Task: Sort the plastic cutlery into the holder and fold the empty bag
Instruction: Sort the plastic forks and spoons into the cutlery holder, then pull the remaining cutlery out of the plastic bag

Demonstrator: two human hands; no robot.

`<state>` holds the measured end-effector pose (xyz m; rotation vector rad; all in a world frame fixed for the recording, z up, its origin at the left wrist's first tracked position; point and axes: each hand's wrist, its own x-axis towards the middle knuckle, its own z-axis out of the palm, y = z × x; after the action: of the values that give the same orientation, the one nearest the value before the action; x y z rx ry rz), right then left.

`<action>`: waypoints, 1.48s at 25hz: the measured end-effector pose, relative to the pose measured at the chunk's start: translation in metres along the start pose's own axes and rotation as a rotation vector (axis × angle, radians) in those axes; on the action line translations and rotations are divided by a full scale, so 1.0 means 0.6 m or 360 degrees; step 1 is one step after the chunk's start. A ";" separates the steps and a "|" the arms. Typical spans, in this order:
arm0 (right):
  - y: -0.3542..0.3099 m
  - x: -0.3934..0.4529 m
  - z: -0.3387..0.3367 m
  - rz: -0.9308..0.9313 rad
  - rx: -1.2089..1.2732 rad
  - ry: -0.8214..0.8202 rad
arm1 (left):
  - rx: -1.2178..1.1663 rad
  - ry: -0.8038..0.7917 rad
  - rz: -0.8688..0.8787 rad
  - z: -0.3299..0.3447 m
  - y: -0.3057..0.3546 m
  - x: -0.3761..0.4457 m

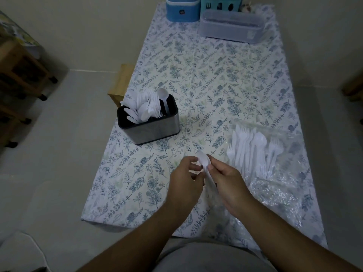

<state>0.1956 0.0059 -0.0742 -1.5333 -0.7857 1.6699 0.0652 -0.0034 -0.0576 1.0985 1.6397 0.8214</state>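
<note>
A steel cutlery holder (155,129) with a black rim stands at the left of the table and holds several white plastic spoons, knives and forks. At the right lies a clear plastic bag (279,185) with several white forks, knives and a spoon (253,150) inside. My right hand (227,185) pinches a white plastic spoon (204,160) by its handle near the table's front. My left hand (186,183) is beside it, fingertips at the spoon's bowl, fingers curled.
The table wears a floral cloth (206,75). At the far end stand a blue container (182,8), a teal caddy (220,3) and a clear lidded box (229,26). A wooden stool (119,83) and wooden shelves (21,75) are to the left.
</note>
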 end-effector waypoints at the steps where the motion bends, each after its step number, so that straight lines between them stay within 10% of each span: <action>1: -0.003 0.000 0.004 -0.0059 -0.0101 0.0014 | -0.0007 0.0019 0.0024 -0.007 0.005 0.000; 15: -0.289 0.070 0.160 -0.1144 -0.0218 -0.0107 | 0.0268 0.0546 0.0940 -0.181 0.214 0.131; 23: -0.252 0.142 0.158 -0.0891 -0.0870 0.0004 | 0.0651 0.0551 0.0542 -0.174 0.170 0.187; 27: -0.210 0.115 0.097 -0.0886 -0.0996 0.0150 | 0.0637 0.0748 0.0775 -0.161 0.168 0.153; 37: 0.046 -0.051 -0.218 -0.0534 -0.2032 0.0295 | 0.1163 -0.1112 0.1061 0.139 -0.077 0.007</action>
<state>0.3237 -0.0396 -0.0937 -2.0924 -2.0754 0.6703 0.1312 -0.0150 -0.1260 2.2134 0.9541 0.1264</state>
